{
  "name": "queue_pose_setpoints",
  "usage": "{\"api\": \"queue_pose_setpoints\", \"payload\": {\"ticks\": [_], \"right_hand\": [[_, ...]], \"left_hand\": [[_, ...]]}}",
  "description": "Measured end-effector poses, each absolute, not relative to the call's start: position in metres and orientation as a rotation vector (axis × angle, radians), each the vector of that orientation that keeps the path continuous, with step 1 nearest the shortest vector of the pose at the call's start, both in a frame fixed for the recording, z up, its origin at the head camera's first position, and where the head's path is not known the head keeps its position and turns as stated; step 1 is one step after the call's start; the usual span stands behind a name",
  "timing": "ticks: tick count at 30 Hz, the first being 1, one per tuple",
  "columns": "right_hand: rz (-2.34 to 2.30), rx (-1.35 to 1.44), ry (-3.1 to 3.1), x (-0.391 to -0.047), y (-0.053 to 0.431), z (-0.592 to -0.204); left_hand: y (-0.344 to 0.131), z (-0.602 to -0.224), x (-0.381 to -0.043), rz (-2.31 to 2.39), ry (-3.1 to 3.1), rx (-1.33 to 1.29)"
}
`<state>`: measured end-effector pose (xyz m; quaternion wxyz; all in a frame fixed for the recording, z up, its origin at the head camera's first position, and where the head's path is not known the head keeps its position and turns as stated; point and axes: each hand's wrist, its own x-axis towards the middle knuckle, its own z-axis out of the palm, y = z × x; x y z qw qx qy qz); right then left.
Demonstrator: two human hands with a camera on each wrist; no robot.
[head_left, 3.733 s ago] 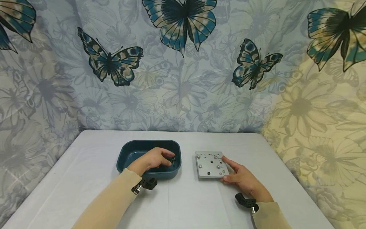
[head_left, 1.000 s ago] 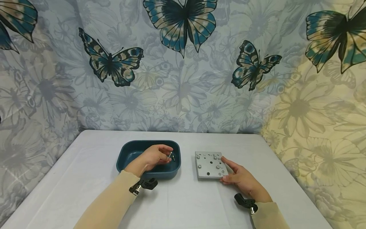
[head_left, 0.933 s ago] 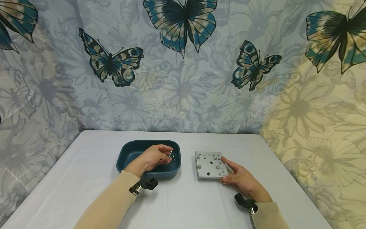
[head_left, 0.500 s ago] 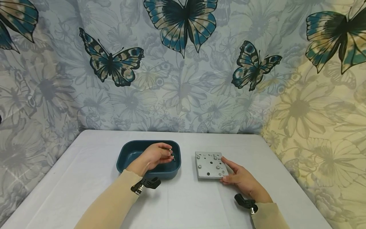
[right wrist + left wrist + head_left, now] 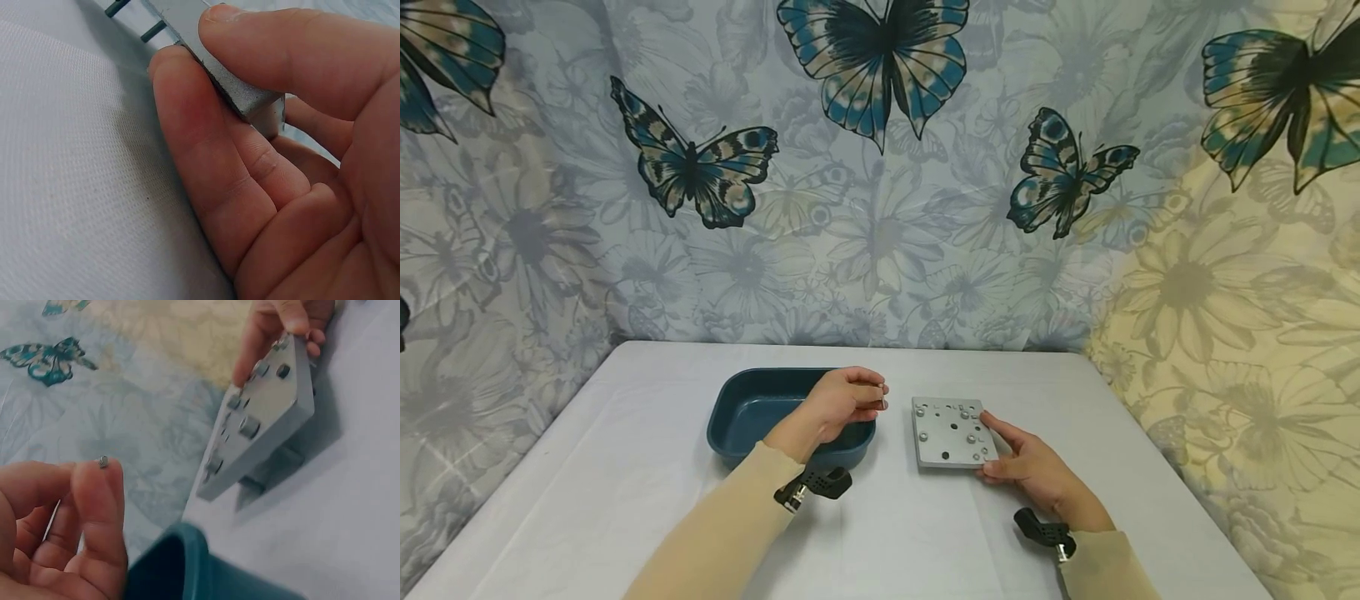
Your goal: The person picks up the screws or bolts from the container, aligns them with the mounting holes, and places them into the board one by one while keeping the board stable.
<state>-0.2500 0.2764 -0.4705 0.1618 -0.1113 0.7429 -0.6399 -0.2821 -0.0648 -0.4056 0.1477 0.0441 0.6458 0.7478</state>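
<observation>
My left hand (image 5: 838,404) pinches a small screw (image 5: 883,397) between thumb and fingers, over the right rim of the blue bin (image 5: 718,417). In the left wrist view, only the threaded tip shows above the fingertips; a thin silver shank shows between the curled fingers below. My right hand (image 5: 1037,471) grips the near right edge of a silver metal plate (image 5: 936,437), thumb on the near side. Several screw heads (image 5: 249,427) stand proud of the plate's drilled face. Dark shanks (image 5: 154,31) stick out beneath it, in the right wrist view.
Both things are on a table with a white cloth (image 5: 880,533). The plate is right of the bin, with a strip of cloth between them. A butterfly-patterned curtain (image 5: 880,250) hangs behind the table's far edge.
My left hand has taken up the screw inside the bin and lifted it rightward to the bin's rim, towards the plate. The right hand and plate have hardly moved.
</observation>
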Motion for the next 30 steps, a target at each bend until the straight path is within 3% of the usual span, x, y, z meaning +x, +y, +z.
{"api": "queue_pose_setpoints", "payload": {"ticks": [17, 30], "right_hand": [[-1.819, -0.293, 2.135, -0.248, 0.276, -0.469], [-1.815, -0.296, 2.139, -0.249, 0.276, -0.471]], "left_hand": [[0.038, -0.411, -0.279, 1.931, 2.227, 0.231], [0.07, -0.43, -0.29, 1.733, 2.557, 0.297]]}}
